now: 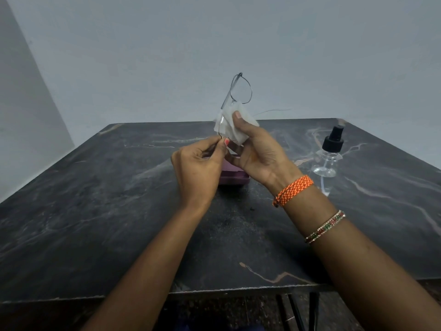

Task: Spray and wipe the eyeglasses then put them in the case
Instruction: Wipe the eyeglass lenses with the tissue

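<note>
Eyeglasses (235, 91) held up over table (95, 211): my left hand (198, 168) pinches the lower rim, my right hand (260, 151) presses the wipe (230, 126) round one lens w/ thumb. Risk: thin wire frame could bend or slip from the pinch if I rub too hard, dropping onto the purple case (232, 177) below; spray bottle (330, 151) near my right elbow's path could tip.

eyeglasses (240, 88): thin wire, upright, aloft | cloth (230, 126): white, over lower lens | case (232, 176): purple, tabletop | spray bottle (330, 151): clear, right

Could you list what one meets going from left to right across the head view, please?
Left hand pinching the eyeglasses frame → purple case on the table → right hand holding the white wipe → orange wristband → spray bottle.
</note>
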